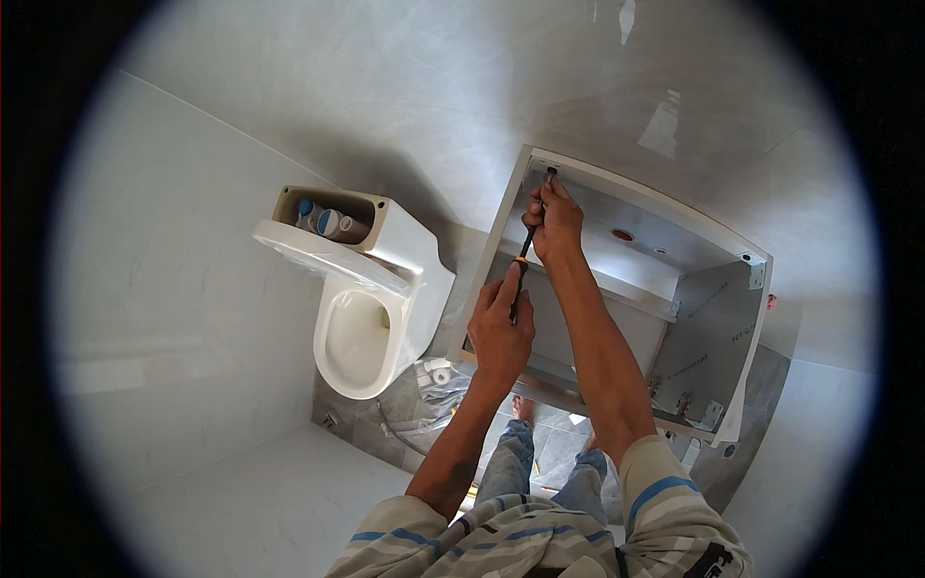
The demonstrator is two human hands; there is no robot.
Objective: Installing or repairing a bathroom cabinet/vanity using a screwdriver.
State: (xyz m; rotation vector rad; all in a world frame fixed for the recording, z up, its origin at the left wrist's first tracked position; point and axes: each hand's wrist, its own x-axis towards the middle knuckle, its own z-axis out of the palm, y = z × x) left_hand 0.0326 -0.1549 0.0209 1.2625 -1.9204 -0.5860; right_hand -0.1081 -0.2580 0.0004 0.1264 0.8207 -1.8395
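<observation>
A screwdriver (521, 258) with a black and yellow handle slants up across the left side of an open-topped cabinet (626, 175). My left hand (500, 329) is closed round its handle. Farther up, my right hand (557, 220) has its fingers closed about the dark shaft, by the cabinet's far left corner. A small dark piece (551, 171) shows just past the right fingertips, next to a metal corner bracket (540, 165); whether the screwdriver's tip meets it is hidden by the fingers.
Left of the cabinet stands a toilet (358, 332), its tank lid (328, 255) tilted against the open tank, with bottles (330, 223) inside. White rolls (438, 372) and plastic wrap lie on the floor. A tiled wall (434, 87) rises behind. Another bracket (754, 271) sits at the cabinet's right corner.
</observation>
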